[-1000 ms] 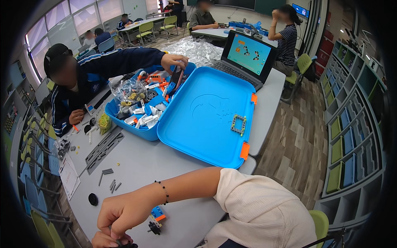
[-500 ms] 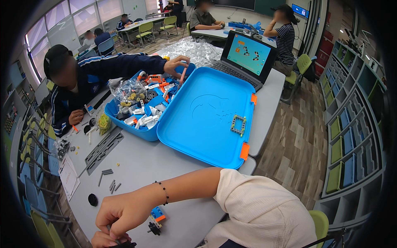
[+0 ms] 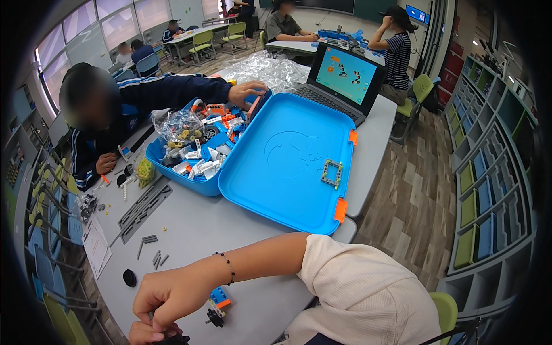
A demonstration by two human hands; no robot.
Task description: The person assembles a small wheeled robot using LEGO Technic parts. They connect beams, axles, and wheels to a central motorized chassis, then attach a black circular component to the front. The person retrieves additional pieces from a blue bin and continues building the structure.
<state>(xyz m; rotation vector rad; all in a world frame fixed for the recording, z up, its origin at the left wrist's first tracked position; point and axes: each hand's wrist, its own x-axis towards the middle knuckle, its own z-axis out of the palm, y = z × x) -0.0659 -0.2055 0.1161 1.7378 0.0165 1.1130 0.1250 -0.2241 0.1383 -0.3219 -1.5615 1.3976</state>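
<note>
We seem mid-assembly, our right hand (image 3: 169, 293) curled with fingers pressed together over a small black part (image 3: 171, 338) our left hand (image 3: 144, 333) pinches beneath, the blue-and-orange block (image 3: 219, 298) likely calling for fitting next.

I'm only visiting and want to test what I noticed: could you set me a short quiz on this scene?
1. True or false: the bright blue plastic case is shut.
2. What lies on the grey table closest to the person's right hand? A: a small blue-and-orange brick build; B: a glass cup; C: steel scissors.
3. Fill in: the square grey frame piece lies on the case's ___.
Key: 1 false; 2 A; 3 lid.
</note>
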